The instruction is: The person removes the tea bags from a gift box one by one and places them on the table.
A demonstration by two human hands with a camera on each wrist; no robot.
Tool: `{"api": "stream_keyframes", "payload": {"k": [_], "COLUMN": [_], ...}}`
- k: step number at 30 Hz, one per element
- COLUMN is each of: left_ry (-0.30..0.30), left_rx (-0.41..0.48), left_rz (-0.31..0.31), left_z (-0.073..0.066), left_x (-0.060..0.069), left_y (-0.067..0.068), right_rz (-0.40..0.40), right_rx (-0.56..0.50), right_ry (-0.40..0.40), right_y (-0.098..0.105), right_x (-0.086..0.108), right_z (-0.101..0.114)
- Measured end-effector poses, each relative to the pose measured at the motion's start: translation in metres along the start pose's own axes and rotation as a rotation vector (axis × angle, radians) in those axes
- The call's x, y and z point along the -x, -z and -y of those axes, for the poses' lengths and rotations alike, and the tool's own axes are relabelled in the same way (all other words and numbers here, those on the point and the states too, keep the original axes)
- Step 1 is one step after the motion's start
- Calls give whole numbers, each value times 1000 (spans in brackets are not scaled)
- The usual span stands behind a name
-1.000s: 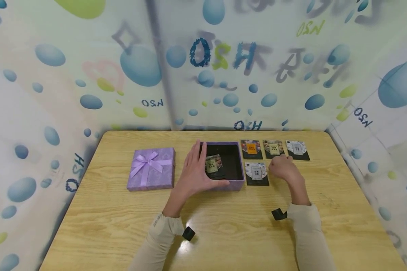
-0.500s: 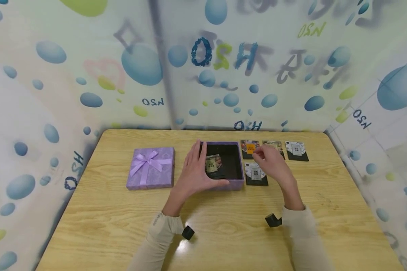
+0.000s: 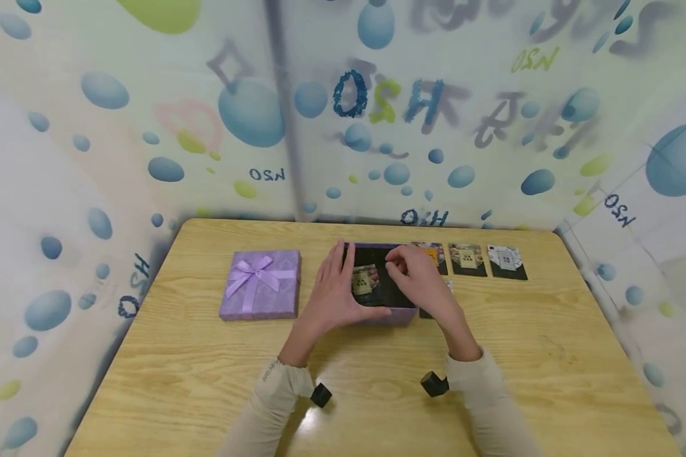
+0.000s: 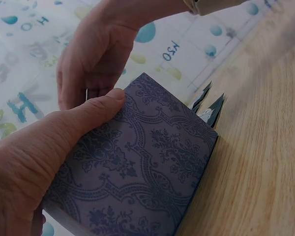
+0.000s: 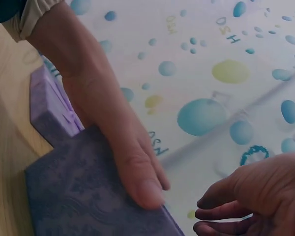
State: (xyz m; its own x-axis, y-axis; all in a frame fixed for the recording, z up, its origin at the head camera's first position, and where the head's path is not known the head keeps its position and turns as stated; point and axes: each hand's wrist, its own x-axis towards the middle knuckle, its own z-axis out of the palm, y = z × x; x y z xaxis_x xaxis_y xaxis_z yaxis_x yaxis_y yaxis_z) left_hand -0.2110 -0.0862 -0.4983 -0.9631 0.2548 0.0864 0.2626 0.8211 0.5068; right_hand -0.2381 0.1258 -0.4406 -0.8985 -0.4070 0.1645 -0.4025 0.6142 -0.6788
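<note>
My left hand (image 3: 337, 295) rests on the left side of an open purple gift box (image 3: 397, 315), its thumb along the front wall. A dark sachet with a pale label (image 3: 366, 282) lies inside, partly covered by that hand. Over the box's right half is my right hand (image 3: 425, 279), fingers bent and thumb close to them. In the left wrist view the box wall (image 4: 147, 162) and thumb partly hide the right hand's (image 4: 96, 59) fingertips. A thin pale sliver shows between its fingers, too small to identify. The right wrist view does not clearly show anything held there.
At left on the wooden table (image 3: 366, 393) sits a purple lid with a ribbon bow (image 3: 260, 284). Right of the box lie an orange-label sachet (image 3: 437, 259), a yellowish-label sachet (image 3: 467, 259) and a white-label sachet (image 3: 507, 261). Another sachet (image 3: 425, 314) is mostly hidden behind the right forearm.
My right hand has moved left from beside the sachets, passing the orange-label one, to above the box. The left hand stays at the box. The view has shifted slightly.
</note>
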Motion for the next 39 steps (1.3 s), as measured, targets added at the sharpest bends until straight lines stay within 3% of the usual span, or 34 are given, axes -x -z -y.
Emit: {"api": "stream_keyframes", "payload": {"k": [10,19,23,32,39], "left_ry": [-17,-17,-18,-17,-9], "left_rx": [-15,-25,-19,-25,-5], "left_rz": [-9,-15,-16,-3,6], "left_z": [0,-1,-1,1,0], "left_x": [0,1,1,0,-1], "left_y": [-2,-1,0,1,0], "right_rz": [108,179,197,346,383], "right_rx": [61,148,184,221,216], "right_ry": [-31,-217,-263,-230,-258], "right_y": [-31,-52,-55,-57,-56], "right_x": [-14,-17,-20,-23,-24], "right_z": [7,2,1,-2,-2]}}
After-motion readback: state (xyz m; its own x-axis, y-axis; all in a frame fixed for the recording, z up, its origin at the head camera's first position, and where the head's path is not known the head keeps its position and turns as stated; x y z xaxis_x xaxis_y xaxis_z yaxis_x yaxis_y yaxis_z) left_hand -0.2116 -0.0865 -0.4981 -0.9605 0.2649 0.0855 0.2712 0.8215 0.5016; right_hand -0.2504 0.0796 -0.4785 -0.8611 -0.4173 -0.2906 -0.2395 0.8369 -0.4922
